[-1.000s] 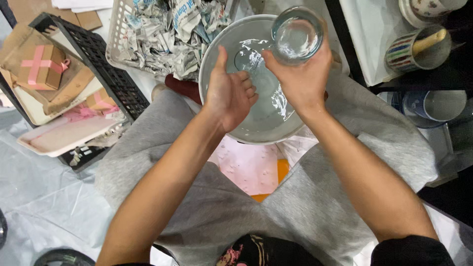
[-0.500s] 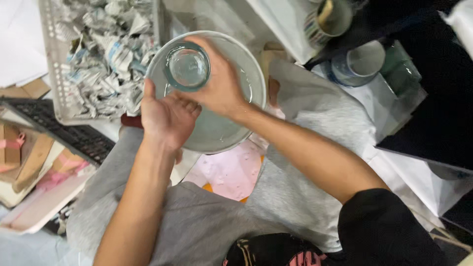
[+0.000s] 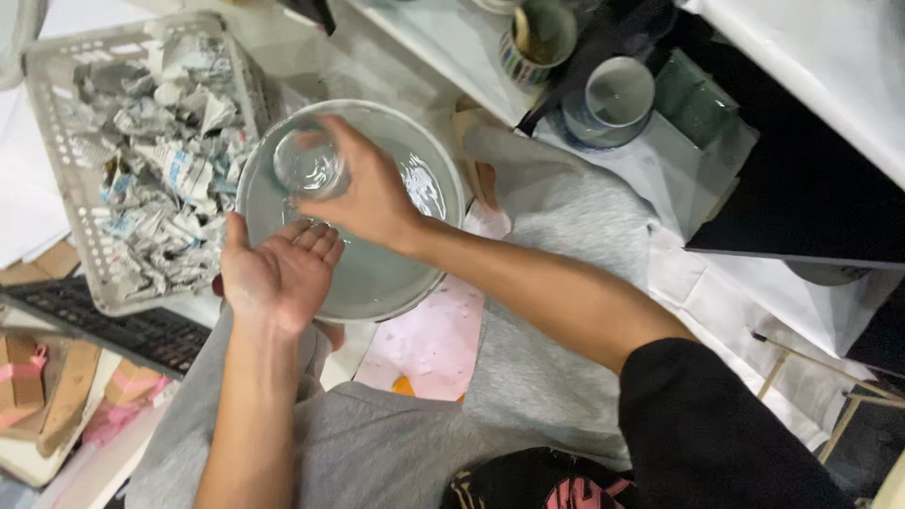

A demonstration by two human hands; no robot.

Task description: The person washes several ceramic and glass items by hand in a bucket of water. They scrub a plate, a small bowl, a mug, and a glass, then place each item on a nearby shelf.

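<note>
So there's a small clear glass (image 3: 306, 168), looks empty, held sideways over the top-left part of a big pale grey-green plate (image 3: 377, 283). The right hand (image 3: 372, 193) has its fingers wrapped around the glass from the right. The left hand (image 3: 278, 273) sits palm up at the plate's lower-left edge, fingers spread and holding nothing, though the plate seems to rest on it and on the lap in grey trousers (image 3: 547, 245).

Just left of the plate is a white plastic basket (image 3: 57, 188) stuffed with crumpled newspaper (image 3: 156, 160). Further out, top right, a striped mug (image 3: 535, 40) has something stick-like in it, and a blue-and-white cup (image 3: 611, 102) beside it looks empty.
</note>
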